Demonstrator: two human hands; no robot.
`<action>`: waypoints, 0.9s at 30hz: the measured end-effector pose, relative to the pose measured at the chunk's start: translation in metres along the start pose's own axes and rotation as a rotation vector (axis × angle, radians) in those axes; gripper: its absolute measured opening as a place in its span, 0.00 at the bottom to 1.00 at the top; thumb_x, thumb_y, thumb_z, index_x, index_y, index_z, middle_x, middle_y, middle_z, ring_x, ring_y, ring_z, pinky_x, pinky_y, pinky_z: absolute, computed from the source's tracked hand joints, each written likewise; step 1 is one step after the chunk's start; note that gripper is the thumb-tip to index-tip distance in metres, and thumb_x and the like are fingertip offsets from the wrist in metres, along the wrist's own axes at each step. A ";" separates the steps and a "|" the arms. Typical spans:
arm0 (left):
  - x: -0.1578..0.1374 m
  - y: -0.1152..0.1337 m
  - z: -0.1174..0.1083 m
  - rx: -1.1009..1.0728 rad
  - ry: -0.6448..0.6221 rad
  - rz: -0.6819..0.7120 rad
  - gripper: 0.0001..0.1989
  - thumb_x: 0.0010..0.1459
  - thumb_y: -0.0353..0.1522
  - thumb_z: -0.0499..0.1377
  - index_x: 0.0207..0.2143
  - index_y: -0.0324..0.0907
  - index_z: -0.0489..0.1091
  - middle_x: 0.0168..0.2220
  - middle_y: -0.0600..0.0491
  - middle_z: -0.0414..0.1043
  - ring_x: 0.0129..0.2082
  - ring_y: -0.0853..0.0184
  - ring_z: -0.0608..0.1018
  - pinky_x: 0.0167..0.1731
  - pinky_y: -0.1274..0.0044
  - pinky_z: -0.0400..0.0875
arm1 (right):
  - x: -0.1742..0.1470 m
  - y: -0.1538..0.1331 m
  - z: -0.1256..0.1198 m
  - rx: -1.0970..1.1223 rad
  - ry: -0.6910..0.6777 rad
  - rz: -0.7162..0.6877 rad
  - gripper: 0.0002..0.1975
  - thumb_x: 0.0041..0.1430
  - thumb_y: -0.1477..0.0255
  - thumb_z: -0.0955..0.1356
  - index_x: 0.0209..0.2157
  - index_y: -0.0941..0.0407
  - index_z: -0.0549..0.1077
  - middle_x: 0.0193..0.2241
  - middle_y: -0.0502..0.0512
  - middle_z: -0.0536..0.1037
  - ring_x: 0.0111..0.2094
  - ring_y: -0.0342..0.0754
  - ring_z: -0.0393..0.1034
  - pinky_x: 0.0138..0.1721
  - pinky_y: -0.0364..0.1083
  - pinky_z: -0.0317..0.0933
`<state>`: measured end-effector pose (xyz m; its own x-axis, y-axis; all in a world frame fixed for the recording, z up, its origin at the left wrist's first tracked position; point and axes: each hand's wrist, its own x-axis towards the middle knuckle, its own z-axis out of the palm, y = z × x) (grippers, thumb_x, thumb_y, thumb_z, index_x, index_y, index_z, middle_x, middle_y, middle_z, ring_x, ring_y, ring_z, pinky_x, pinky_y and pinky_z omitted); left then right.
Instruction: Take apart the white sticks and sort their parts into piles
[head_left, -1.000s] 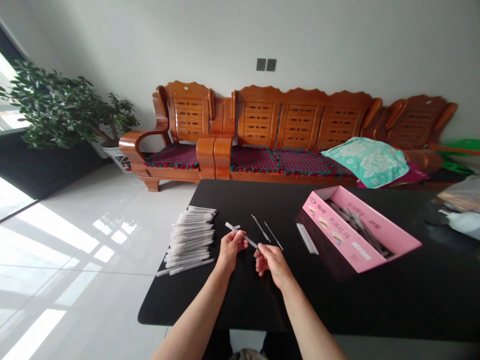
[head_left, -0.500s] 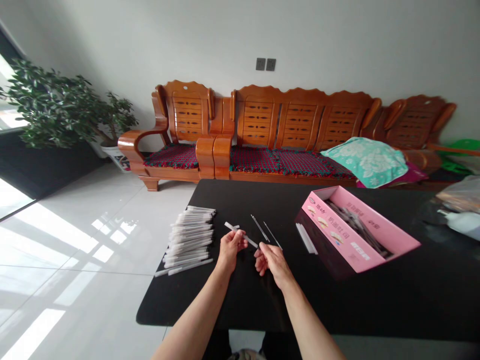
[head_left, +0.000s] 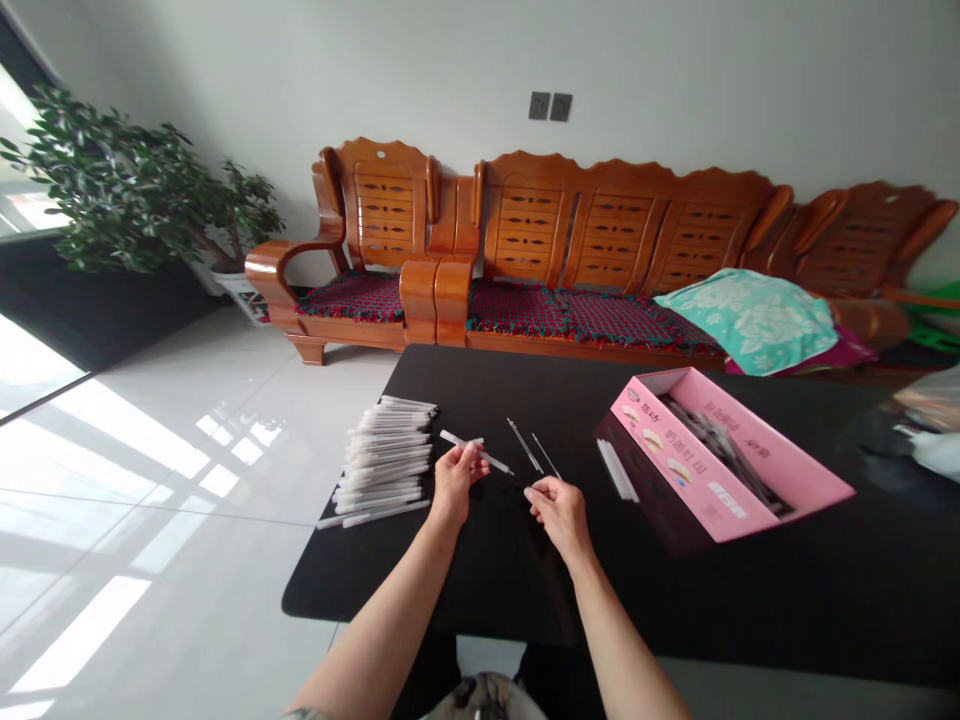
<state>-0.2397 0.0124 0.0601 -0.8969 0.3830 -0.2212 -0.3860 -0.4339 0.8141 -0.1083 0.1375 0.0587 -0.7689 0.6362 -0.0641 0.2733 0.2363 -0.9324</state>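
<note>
In my left hand (head_left: 456,478) is a whitish translucent pen (head_left: 496,463), pinched between thumb and fingers and slanting down to the right. To its right, my right hand (head_left: 559,508) is closed in a pinch above the black table, apart from the pen; what its fingertips hold, if anything, is too small to make out. Just beyond the hands lie a few thin pen refills (head_left: 525,446). A large row of similar whitish pens (head_left: 386,465) with dark ends is stacked left of my left hand. Several white tubes (head_left: 616,470) lie to the right.
A pink box (head_left: 675,470) holding dark slim pieces stands on the right of the black table (head_left: 480,590). Farther right is a plastic bag (head_left: 930,400). Behind the table runs a wooden sofa (head_left: 525,220) with a turquoise cloth (head_left: 757,320). A potted plant (head_left: 150,190) stands far left.
My right hand has come away from the pen's lower end and is now apart from it, closed in a pinch. My left hand keeps the pen. The camera view has shifted slightly.
</note>
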 end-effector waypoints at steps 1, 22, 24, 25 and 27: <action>0.000 0.000 0.000 -0.001 0.001 -0.002 0.23 0.41 0.44 0.71 0.31 0.33 0.75 0.22 0.54 0.72 0.21 0.73 0.74 0.25 0.80 0.72 | 0.000 0.001 0.002 -0.127 0.034 -0.044 0.11 0.52 0.62 0.70 0.24 0.54 0.73 0.18 0.51 0.74 0.20 0.46 0.67 0.22 0.43 0.56; -0.011 0.001 0.005 0.026 -0.029 0.006 0.23 0.42 0.44 0.70 0.32 0.33 0.75 0.23 0.53 0.72 0.21 0.73 0.74 0.25 0.80 0.72 | -0.014 -0.003 -0.014 -0.360 0.058 -0.392 0.17 0.65 0.63 0.60 0.34 0.57 0.76 0.25 0.57 0.78 0.27 0.47 0.73 0.31 0.41 0.60; -0.007 0.008 0.002 0.015 0.016 0.065 0.23 0.43 0.44 0.70 0.33 0.33 0.75 0.23 0.53 0.73 0.22 0.73 0.74 0.26 0.80 0.72 | -0.013 0.009 -0.031 -0.352 0.115 -0.361 0.17 0.64 0.62 0.60 0.34 0.57 0.76 0.23 0.55 0.77 0.25 0.47 0.72 0.31 0.42 0.60; -0.005 0.011 0.001 0.009 0.037 0.089 0.23 0.43 0.44 0.70 0.33 0.33 0.75 0.24 0.53 0.73 0.22 0.73 0.74 0.26 0.80 0.72 | -0.011 0.015 -0.039 -0.365 0.160 -0.332 0.18 0.63 0.61 0.61 0.33 0.57 0.76 0.21 0.54 0.76 0.24 0.47 0.71 0.30 0.42 0.59; -0.002 0.015 0.001 0.001 0.060 0.111 0.23 0.44 0.44 0.70 0.34 0.34 0.74 0.24 0.54 0.73 0.23 0.74 0.75 0.27 0.80 0.72 | -0.008 0.026 -0.051 -0.431 0.276 -0.262 0.17 0.63 0.61 0.61 0.32 0.57 0.76 0.19 0.54 0.75 0.23 0.47 0.70 0.29 0.43 0.58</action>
<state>-0.2430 0.0060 0.0730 -0.9454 0.2831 -0.1613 -0.2834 -0.4705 0.8356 -0.0656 0.1763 0.0531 -0.6790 0.6706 0.2988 0.3493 0.6531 -0.6718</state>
